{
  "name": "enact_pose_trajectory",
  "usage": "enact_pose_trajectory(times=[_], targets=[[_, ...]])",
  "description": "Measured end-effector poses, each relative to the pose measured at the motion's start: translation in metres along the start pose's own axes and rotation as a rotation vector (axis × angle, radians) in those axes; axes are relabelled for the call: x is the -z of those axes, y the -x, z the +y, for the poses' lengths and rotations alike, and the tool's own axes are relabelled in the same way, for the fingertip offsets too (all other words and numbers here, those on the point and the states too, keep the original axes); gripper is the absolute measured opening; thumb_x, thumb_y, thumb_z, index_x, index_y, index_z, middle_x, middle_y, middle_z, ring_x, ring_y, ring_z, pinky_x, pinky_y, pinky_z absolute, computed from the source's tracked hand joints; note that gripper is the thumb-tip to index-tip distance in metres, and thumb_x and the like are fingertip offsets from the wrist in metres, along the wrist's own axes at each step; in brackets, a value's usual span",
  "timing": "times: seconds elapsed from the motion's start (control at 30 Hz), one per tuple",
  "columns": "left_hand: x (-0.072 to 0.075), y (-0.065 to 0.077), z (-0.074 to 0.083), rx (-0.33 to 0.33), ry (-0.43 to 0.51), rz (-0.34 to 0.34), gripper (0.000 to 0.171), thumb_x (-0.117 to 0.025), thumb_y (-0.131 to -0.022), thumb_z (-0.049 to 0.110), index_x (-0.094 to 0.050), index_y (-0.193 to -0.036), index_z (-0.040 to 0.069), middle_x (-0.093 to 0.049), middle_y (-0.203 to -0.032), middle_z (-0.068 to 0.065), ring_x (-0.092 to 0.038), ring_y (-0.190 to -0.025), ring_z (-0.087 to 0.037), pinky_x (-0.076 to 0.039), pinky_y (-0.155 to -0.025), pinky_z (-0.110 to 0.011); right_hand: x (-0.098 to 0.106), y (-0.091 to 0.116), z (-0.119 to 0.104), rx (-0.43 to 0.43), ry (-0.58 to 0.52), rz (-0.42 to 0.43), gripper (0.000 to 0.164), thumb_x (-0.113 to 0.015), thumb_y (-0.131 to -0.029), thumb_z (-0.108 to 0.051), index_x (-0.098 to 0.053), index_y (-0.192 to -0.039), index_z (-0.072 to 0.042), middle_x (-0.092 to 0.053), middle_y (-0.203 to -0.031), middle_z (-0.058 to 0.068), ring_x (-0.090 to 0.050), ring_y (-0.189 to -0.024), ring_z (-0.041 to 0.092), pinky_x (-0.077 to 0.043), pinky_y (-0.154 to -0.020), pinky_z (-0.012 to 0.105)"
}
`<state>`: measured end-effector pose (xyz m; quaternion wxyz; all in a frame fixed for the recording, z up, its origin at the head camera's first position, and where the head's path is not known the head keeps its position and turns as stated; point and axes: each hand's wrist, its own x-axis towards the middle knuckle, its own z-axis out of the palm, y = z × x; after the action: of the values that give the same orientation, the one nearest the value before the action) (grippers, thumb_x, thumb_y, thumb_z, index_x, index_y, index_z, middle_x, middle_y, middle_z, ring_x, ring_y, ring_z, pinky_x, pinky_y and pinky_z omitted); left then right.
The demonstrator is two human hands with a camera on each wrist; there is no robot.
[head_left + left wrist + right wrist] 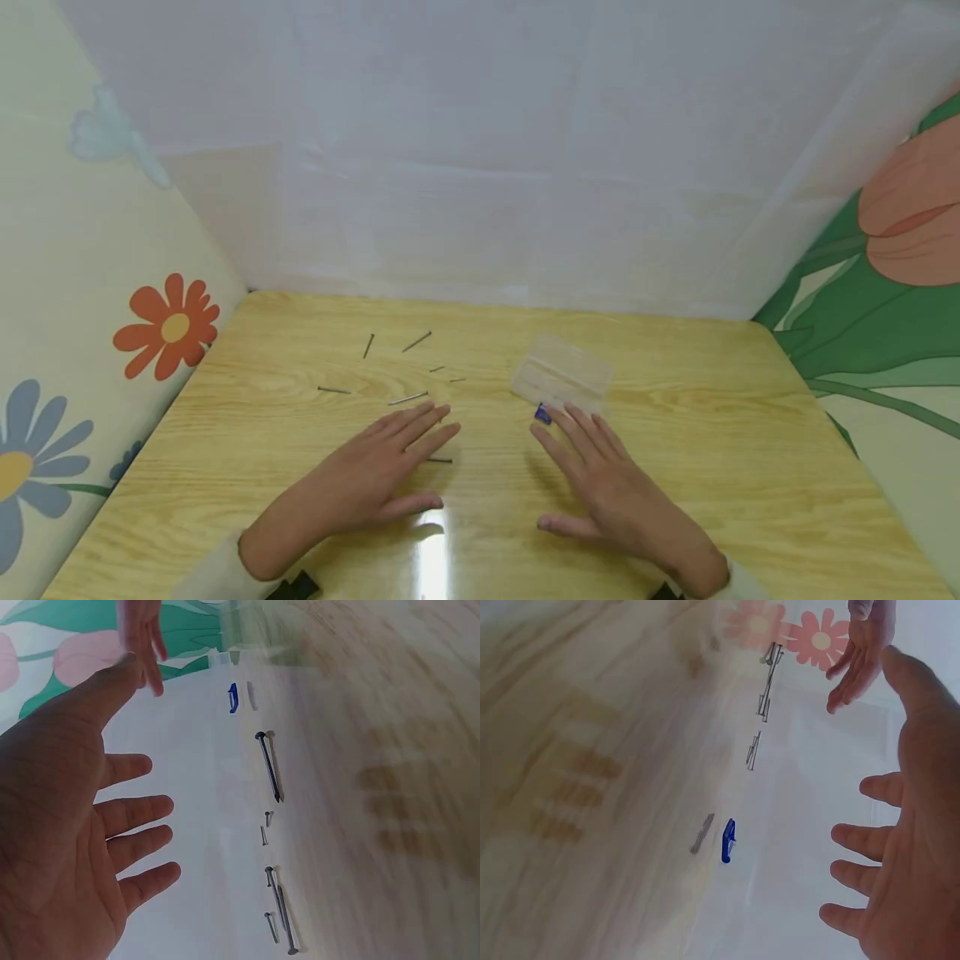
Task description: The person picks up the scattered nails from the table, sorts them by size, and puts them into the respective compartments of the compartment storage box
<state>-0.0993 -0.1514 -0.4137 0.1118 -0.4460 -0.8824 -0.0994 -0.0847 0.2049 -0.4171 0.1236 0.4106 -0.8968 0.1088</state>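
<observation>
My left hand (367,471) hovers over the wooden table, fingers spread and holding nothing. A nail (442,460) shows partly from behind its fingers. Beyond the fingertips lie several more dark nails, among them a long one (408,398) and two much smaller ones, one (437,369) slightly behind the other (457,381). On the other side, my right hand (615,492) is also spread with nothing in it. Its fingertips come close to a small blue plastic piece (542,414), which lies by the near corner of a flat clear plastic sheet or bag (562,367).
The table (712,400) ends at a white sheet (450,225) hung along its back edge. Flower-printed panels stand at both sides, with a red flower (167,325) at left and a large pink bloom (915,217) at right.
</observation>
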Motion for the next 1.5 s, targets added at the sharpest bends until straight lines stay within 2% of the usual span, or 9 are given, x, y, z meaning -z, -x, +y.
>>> enact_pose_trajectory(times=[0.2, 0.47, 0.63, 0.77, 1.0, 1.1, 1.23, 1.37, 1.5], targets=[[-0.001, 0.002, -0.006, 0.047, 0.043, -0.013, 0.077, -0.068, -0.097, 0.05, -0.044, -0.155, 0.006, -0.044, -0.155, -0.018, -0.043, -0.141, -0.036, -0.041, -0.107, -0.054, 0.002, 0.0, 0.008, -0.057, 0.017, 0.002, 0.102, -0.072, -0.089, -0.058, -0.021, -0.165, -0.012, -0.029, -0.163, 0.019, -0.025, -0.149, 0.042, -0.028, -0.113, 0.063], [-0.002, 0.005, -0.012, 0.123, 0.086, -0.034, 0.072, -0.069, -0.098, 0.045, -0.045, -0.154, 0.006, -0.045, -0.153, -0.019, -0.046, -0.138, -0.036, -0.043, -0.105, -0.055, 0.001, 0.001, 0.025, -0.134, 0.014, -0.032, 0.094, -0.058, -0.096, -0.064, -0.024, -0.163, -0.009, -0.026, -0.164, 0.021, -0.025, -0.149, 0.045, -0.024, -0.115, 0.061], [-0.002, 0.009, -0.02, 0.205, 0.11, -0.047, 0.072, -0.067, -0.099, 0.042, -0.043, -0.155, 0.004, -0.045, -0.153, -0.021, -0.047, -0.137, -0.038, -0.043, -0.106, -0.055, 0.001, 0.0, 0.034, -0.192, 0.027, -0.052, 0.085, -0.06, -0.099, -0.054, -0.027, -0.161, -0.005, -0.033, -0.16, 0.022, -0.029, -0.146, 0.046, -0.025, -0.115, 0.06], [-0.001, 0.01, -0.027, 0.264, 0.091, -0.037, 0.071, -0.068, -0.099, 0.04, -0.044, -0.153, 0.002, -0.048, -0.149, -0.023, -0.051, -0.132, -0.04, -0.046, -0.102, -0.055, 0.001, -0.001, 0.04, -0.239, 0.041, -0.053, 0.076, -0.06, -0.102, -0.044, -0.033, -0.158, 0.0, -0.039, -0.156, 0.024, -0.035, -0.142, 0.048, -0.03, -0.113, 0.061], [-0.001, 0.011, -0.037, 0.35, 0.026, 0.027, 0.058, -0.073, -0.096, 0.031, -0.056, -0.142, -0.001, -0.059, -0.134, -0.021, -0.063, -0.115, -0.038, -0.054, -0.088, -0.052, 0.0, -0.001, 0.05, -0.361, -0.005, -0.101, 0.072, -0.056, -0.105, -0.042, -0.032, -0.158, 0.0, -0.037, -0.158, 0.024, -0.034, -0.144, 0.048, -0.03, -0.112, 0.064], [-0.002, 0.011, -0.04, 0.384, 0.014, 0.048, 0.051, -0.075, -0.095, 0.027, -0.061, -0.136, 0.0, -0.062, -0.126, -0.017, -0.067, -0.102, -0.031, -0.057, -0.075, -0.043, 0.0, -0.001, 0.055, -0.393, -0.032, -0.105, 0.07, -0.055, -0.106, -0.04, -0.031, -0.158, 0.001, -0.036, -0.158, 0.025, -0.034, -0.143, 0.047, -0.029, -0.112, 0.064], [-0.001, 0.009, -0.044, 0.421, -0.006, 0.049, 0.037, -0.077, -0.094, 0.022, -0.069, -0.124, 0.001, -0.063, -0.112, -0.012, -0.064, -0.084, -0.02, -0.052, -0.06, -0.031, -0.002, -0.002, 0.061, -0.407, -0.04, -0.094, 0.069, -0.055, -0.106, -0.038, -0.032, -0.156, 0.005, -0.038, -0.156, 0.028, -0.037, -0.141, 0.047, -0.03, -0.112, 0.063], [0.0, 0.009, -0.049, 0.465, 0.003, 0.017, 0.024, -0.077, -0.093, 0.018, -0.073, -0.111, 0.002, -0.065, -0.1, -0.008, -0.064, -0.08, -0.02, -0.053, -0.061, -0.033, -0.004, -0.002, 0.064, -0.422, -0.041, -0.089, 0.068, -0.054, -0.107, -0.035, -0.034, -0.152, 0.011, -0.039, -0.152, 0.033, -0.04, -0.138, 0.05, -0.033, -0.11, 0.063], [-0.001, 0.011, -0.053, 0.503, 0.064, -0.016, 0.018, -0.075, -0.094, 0.014, -0.072, -0.107, 0.002, -0.064, -0.092, -0.005, -0.064, -0.079, -0.02, -0.054, -0.064, -0.037, -0.005, -0.002, 0.066, -0.448, -0.049, -0.11, 0.068, -0.051, -0.109, -0.034, -0.032, -0.151, 0.016, -0.038, -0.151, 0.037, -0.04, -0.138, 0.052, -0.034, -0.109, 0.064]])
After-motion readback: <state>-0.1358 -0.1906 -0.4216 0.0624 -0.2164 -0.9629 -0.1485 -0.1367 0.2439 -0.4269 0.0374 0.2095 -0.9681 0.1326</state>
